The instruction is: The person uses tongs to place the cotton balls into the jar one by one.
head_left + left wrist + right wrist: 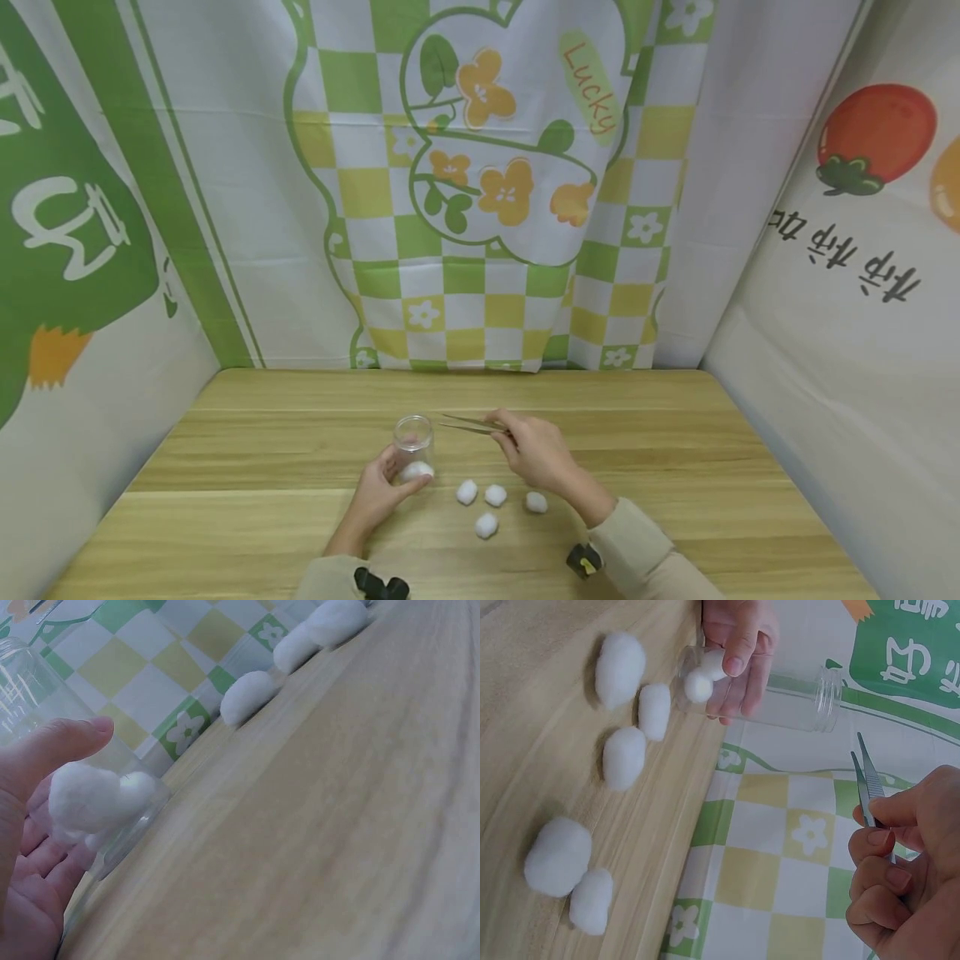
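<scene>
A clear, lidless jar stands upright on the table, with white cotton balls at its bottom. My left hand holds the jar low down, the thumb across its near side and the fingers behind it. In my right hand is a pair of metal tweezers, pinched between thumb and fingers. Their two tips are apart with nothing between them, just right of the jar's mouth. Several loose cotton balls lie on the table between and below the hands.
The wooden table runs back to a green and yellow checked cloth. Printed white cloth walls rise on both sides. Black wrist devices sit by both sleeves.
</scene>
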`<action>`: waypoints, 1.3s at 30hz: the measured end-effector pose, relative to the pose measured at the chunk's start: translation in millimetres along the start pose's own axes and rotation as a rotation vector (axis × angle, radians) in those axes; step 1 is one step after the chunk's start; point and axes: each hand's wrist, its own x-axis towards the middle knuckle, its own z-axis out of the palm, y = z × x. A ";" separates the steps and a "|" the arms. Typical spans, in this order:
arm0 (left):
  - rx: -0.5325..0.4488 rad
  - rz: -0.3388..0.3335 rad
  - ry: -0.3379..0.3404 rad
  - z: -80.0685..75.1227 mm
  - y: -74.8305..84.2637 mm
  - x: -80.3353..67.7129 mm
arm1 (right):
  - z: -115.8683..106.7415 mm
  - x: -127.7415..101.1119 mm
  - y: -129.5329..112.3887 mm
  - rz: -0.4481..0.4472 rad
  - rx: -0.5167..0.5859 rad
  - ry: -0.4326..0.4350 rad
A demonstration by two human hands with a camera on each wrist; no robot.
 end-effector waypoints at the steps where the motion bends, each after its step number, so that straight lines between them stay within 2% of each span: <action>1: 0.002 0.002 -0.001 -0.1 -0.1 0.2 | 0.2 -0.3 0.9 -0.002 0.000 0.001; 11: 0.010 -0.018 -0.004 0.1 -1.6 1.6 | -0.3 -6.8 7.5 -0.022 0.015 -0.008; 31: 0.021 -0.013 -0.004 -0.4 -2.2 0.3 | -0.1 -21.3 19.8 -0.022 0.023 -0.006; 39: 0.007 -0.010 0.013 0.8 -3.0 0.7 | 0.2 -29.7 28.8 0.040 0.064 0.006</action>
